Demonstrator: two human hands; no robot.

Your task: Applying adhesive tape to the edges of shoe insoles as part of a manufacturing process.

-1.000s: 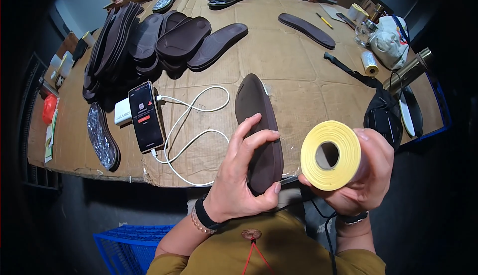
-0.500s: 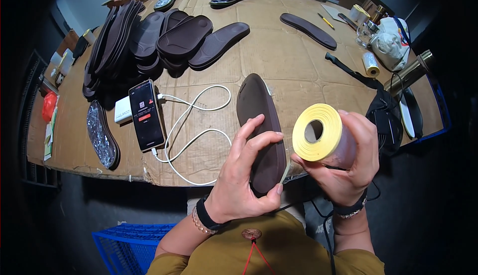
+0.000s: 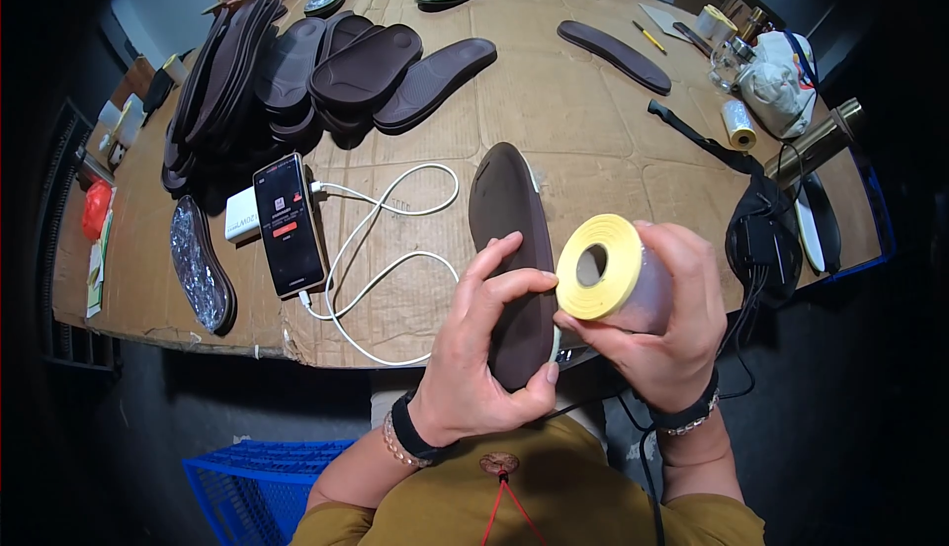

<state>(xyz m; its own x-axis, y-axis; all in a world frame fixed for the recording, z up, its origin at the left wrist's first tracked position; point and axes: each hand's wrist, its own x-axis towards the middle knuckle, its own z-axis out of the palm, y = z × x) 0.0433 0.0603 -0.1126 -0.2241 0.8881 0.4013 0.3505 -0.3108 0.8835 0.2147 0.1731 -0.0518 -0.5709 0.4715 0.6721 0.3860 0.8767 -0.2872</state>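
Observation:
A dark brown shoe insole [image 3: 509,205] is gripped by my left hand [image 3: 474,338], fingers over its face and thumb at the lower right edge. The insole stands tilted at the table's front edge, toe end up. My right hand [image 3: 672,299] is wrapped round a thick roll of film on pale yellow backing [image 3: 599,267], its cored end toward me. The roll is close to the insole's right edge, near my left fingertips. A pale strip [image 3: 556,343] shows along the insole's lower right edge, between the two hands.
Stacked brown soles [image 3: 227,82] fill the back left of the cardboard-covered table [image 3: 554,141]. A phone [image 3: 290,225], a white power bank and a looped cable lie left of the insole. Film-wrapped soles [image 3: 201,264] lie left and far. A black pouch [image 3: 761,240] is at right. Two people sit opposite.
My right hand and the roll have moved left, closer to the insole, and the roll has tilted slightly. My left hand stays nearly in place on the insole.

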